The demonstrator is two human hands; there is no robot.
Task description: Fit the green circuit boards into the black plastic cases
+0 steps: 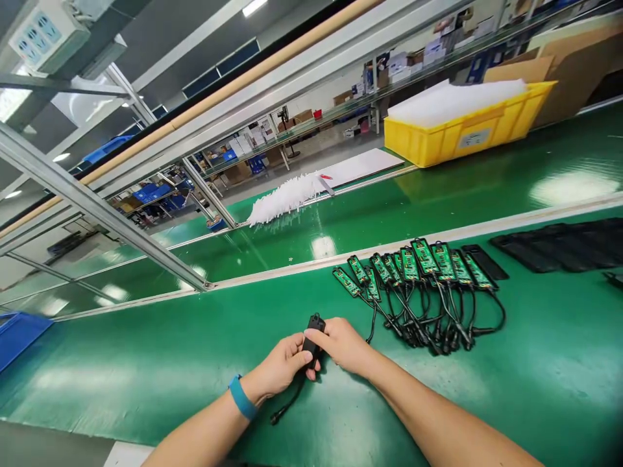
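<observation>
Between my two hands is a small black plastic case (pixel 314 342) with a loop at its top end. My left hand (pixel 285 363) grips its lower part, thumb across the front. My right hand (pixel 343 344) closes on its upper part, the thumb pressed on the face. From the case's lower end a short black cable (pixel 292 405) hangs down to a round connector near the green tabletop. To the right lie several green circuit boards (pixel 426 259) in black half shells, their black cables (pixel 428 324) bunched toward me.
Black plastic covers (pixel 559 246) lie in a row at the far right. Behind the white ledge runs a green belt (pixel 350 220). Beyond stand a yellow crate (pixel 467 133) with white foam sheets and a pile of white strips (pixel 287 198). A blue tray (pixel 22 337) sits at the left edge.
</observation>
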